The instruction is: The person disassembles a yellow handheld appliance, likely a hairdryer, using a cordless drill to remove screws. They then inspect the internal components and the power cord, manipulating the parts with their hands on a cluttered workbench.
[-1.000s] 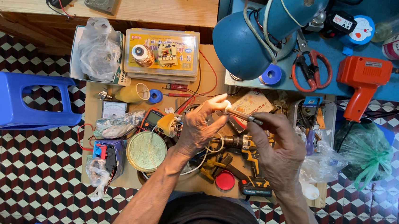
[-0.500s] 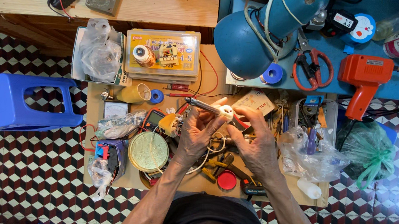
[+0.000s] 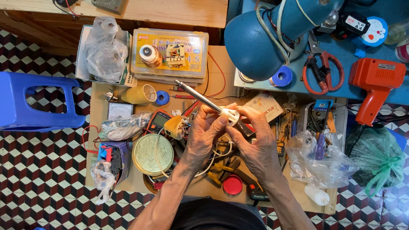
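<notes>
Both my hands are raised over a cluttered low wooden workbench point(image 3: 218, 70). Between them I hold a soldering iron point(image 3: 205, 100), its thin metal shaft pointing up and to the left and its white collar and dark handle by my fingers. My left hand point(image 3: 203, 134) pinches the iron at the white collar. My right hand point(image 3: 258, 141) wraps the dark handle from the right. Under my hands lie yellow-handled tools point(image 3: 219, 172) and a red round lid point(image 3: 232, 185).
A round tin lid point(image 3: 153, 154), a yellow parts box point(image 3: 169, 53), a blue desk lamp point(image 3: 269, 37), red scissors point(image 3: 322, 75) and an orange-red heat gun point(image 3: 376, 84) surround the bench. A blue plastic stool point(image 3: 18, 103) stands left, plastic bags point(image 3: 325, 161) right.
The soldering iron has swung so its shaft points up-left and shows longer. My right hand has moved up from the yellow tools to the iron's handle, meeting my left hand.
</notes>
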The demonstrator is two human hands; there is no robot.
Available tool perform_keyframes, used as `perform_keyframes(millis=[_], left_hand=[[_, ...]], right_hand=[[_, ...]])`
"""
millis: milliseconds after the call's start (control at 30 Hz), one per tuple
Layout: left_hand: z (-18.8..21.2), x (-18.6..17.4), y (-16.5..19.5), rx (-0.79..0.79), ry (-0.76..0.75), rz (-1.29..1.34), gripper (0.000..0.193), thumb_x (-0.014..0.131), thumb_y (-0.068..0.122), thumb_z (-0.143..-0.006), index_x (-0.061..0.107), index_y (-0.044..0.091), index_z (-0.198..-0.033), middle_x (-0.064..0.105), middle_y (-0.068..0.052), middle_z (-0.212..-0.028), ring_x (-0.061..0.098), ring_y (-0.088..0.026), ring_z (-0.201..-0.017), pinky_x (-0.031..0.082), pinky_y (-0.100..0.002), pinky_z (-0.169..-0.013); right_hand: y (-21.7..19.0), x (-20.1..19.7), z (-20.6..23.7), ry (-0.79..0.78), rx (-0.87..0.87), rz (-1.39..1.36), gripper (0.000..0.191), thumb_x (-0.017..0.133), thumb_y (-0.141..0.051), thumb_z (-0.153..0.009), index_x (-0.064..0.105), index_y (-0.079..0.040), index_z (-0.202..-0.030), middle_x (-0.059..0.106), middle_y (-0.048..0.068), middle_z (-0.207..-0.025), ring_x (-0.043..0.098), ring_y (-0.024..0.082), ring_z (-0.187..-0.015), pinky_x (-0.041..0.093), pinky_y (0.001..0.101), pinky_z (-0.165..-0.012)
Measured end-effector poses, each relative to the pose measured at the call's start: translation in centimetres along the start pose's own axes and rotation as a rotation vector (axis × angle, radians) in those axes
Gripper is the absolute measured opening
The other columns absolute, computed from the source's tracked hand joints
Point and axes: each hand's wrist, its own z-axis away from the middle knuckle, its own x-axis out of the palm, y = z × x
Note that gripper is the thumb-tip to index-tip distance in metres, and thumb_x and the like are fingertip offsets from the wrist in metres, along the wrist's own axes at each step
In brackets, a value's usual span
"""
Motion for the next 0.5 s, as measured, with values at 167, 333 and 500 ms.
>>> perform_keyframes(millis=[167, 333, 500], left_hand=[[-0.2, 0.4, 0.3, -0.066, 0.063, 0.233, 0.026, 0.064, 0.018, -0.103, 0.054, 0.006, -0.124, 0.065, -0.02, -0.134, 0.068, -0.025, -0.114, 0.058, -0.036, -0.1], [-0.2, 0.9, 0.2, -0.127, 0.127, 0.444, 0.028, 0.062, 0.018, -0.104, 0.056, 0.001, -0.125, 0.064, -0.021, -0.136, 0.067, -0.026, -0.118, 0.056, -0.036, -0.106], [-0.7, 1.1, -0.4, -0.172, 0.195, 0.59, 0.033, 0.062, 0.022, -0.103, 0.06, -0.001, -0.127, 0.063, -0.021, -0.134, 0.065, -0.027, -0.122, 0.055, -0.038, -0.108]], right_hand=[[0.2, 0.1, 0.0, -0.009, -0.006, -0.02, 0.05, 0.078, -0.019, -0.09, 0.057, -0.009, -0.134, 0.064, 0.01, -0.13, 0.068, 0.024, -0.116, 0.058, 0.0366, -0.098], [0.2, 0.5, 0.4, 0.027, 0.063, -0.048, 0.045, 0.076, -0.018, -0.093, 0.058, -0.009, -0.133, 0.065, 0.01, -0.125, 0.069, 0.022, -0.113, 0.058, 0.0359, -0.096], [0.0, 0.7, 0.1, 0.061, 0.095, -0.075, 0.041, 0.075, -0.016, -0.094, 0.06, -0.01, -0.132, 0.065, 0.009, -0.124, 0.07, 0.02, -0.11, 0.059, 0.0346, -0.095]])
